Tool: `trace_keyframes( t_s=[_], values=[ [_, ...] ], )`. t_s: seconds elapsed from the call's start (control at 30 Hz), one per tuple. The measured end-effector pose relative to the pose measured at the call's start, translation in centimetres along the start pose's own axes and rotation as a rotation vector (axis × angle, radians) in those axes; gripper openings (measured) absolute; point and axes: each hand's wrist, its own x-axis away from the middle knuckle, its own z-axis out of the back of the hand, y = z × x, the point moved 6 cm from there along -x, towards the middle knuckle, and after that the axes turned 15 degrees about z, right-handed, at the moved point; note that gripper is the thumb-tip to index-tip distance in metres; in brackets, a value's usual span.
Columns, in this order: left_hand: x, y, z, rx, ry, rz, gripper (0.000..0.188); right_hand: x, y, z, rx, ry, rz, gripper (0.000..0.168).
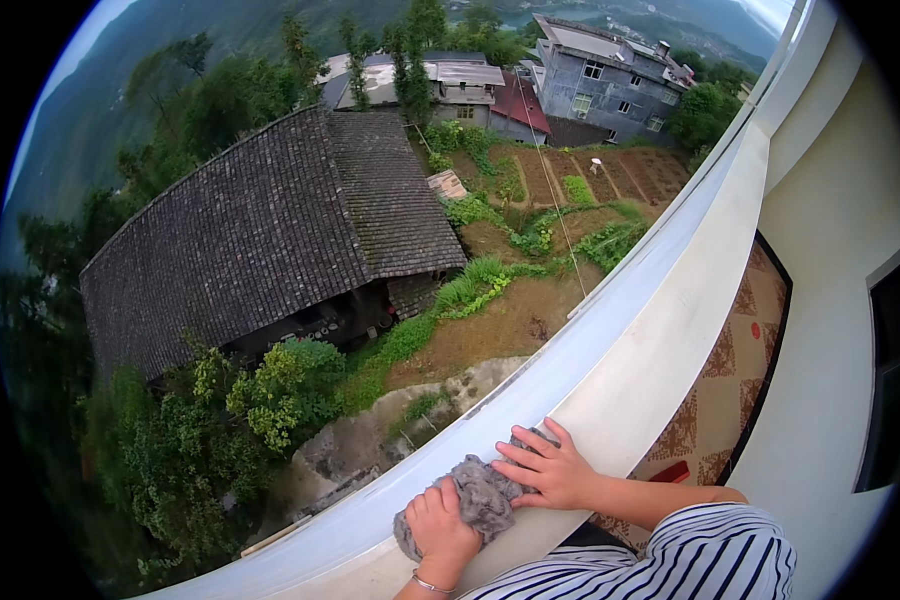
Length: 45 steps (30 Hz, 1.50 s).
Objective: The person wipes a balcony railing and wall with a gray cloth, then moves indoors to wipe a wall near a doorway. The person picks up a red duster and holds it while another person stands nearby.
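Note:
A crumpled grey cloth [481, 495] lies bunched on the white top of a balcony parapet [645, 360]. My left hand [444, 525], with a silver bracelet at the wrist, grips the cloth's near left end with bent fingers. Over its far right end my right hand [544, 469] rests with the fingers spread, pressing the cloth on the ledge. Part of the cloth is hidden under both hands.
Beyond the parapet's outer edge is a drop to a tiled-roof house [270, 232], shrubs and garden plots [570, 176]. A thin wire meets the outer edge. Inside are a patterned tile floor [720, 375], a red object [671, 472] and a wall with a dark window [889, 375].

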Motion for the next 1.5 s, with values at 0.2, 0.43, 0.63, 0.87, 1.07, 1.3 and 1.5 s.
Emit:
trace_keyframes(
  t_s=[0.2,0.43,0.63,0.87,1.07,1.3,1.5],
  values=[
    [-3.6,3.7,-1.9,0.019,-0.072,-0.028,0.047,0.3,1.2,-0.7,-0.127,0.142,-0.152,0.055],
    [-5.5,2.6,-3.1,0.008,-0.075,0.008,0.036,-0.1,2.3,-0.7,-0.081,0.22,-0.159,0.047],
    [-9.0,1.2,-4.5,-0.016,-0.212,0.071,0.025,-0.5,2.9,-0.9,-0.046,0.319,-0.16,0.047],
    [-7.8,0.8,-4.5,0.024,-0.129,0.096,0.03,-0.7,3.3,-1.3,0.012,0.246,-0.098,0.051],
    [-3.3,-0.5,-0.7,-0.034,0.141,-0.023,0.046,-2.0,2.1,-2.2,0.012,0.082,0.066,0.057],
    [2.1,-11.2,3.7,-0.093,0.316,0.067,0.039,-8.6,-6.8,-8.2,-0.199,0.09,0.302,0.057],
    [6.7,-22.2,7.3,-0.288,0.234,0.125,0.041,-15.1,-16.7,-14.1,-0.317,0.135,0.43,0.05]
  ],
)
